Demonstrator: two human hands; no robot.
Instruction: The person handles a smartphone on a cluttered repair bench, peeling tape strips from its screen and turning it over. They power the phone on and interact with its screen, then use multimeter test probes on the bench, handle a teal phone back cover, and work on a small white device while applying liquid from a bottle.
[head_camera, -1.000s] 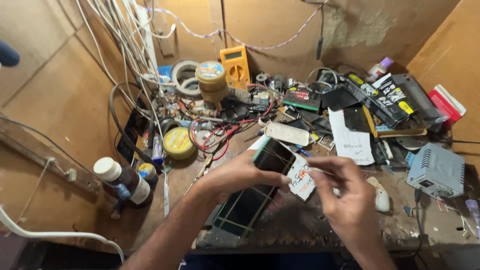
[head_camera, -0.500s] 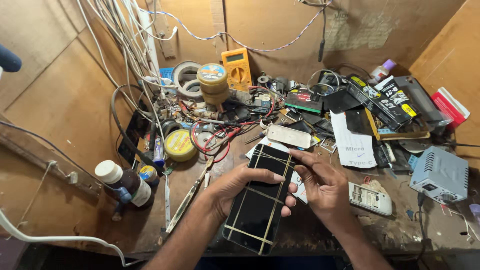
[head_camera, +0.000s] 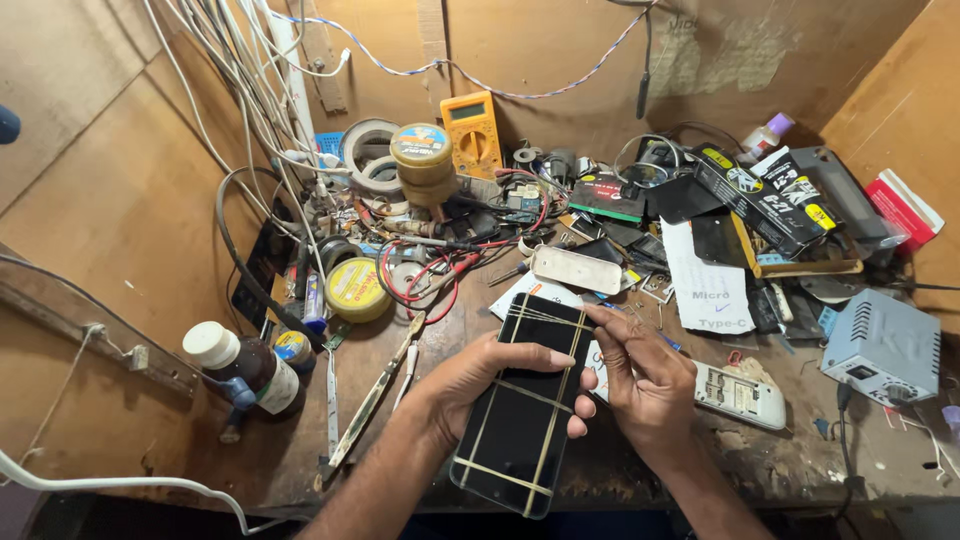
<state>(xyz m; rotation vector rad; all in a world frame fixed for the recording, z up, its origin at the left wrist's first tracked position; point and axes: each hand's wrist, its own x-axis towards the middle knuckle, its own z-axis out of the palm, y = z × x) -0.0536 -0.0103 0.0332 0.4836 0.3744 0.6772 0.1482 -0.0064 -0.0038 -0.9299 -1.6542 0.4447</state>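
Note:
A black smartphone (head_camera: 520, 410) wrapped in several yellowish rubber bands lies lengthwise in front of me, screen up. My left hand (head_camera: 480, 375) holds it from the left, thumb across the upper screen. My right hand (head_camera: 645, 375) is at its right edge, with thumb and forefinger pinching a rubber band near the top of the phone. Both hands hover over the front of a cluttered wooden workbench (head_camera: 300, 450).
A brown bottle with white cap (head_camera: 240, 370) stands at left, a yellow tin (head_camera: 357, 288) and tangled wires behind. A yellow multimeter (head_camera: 472, 135), tape rolls, a white remote (head_camera: 740, 395), a grey power supply (head_camera: 880, 345), boxes and a paper sheet crowd the back and right.
The phone has come down flatter and closer to me. My right hand has moved from the paper slip onto the phone's right edge and now pinches a rubber band.

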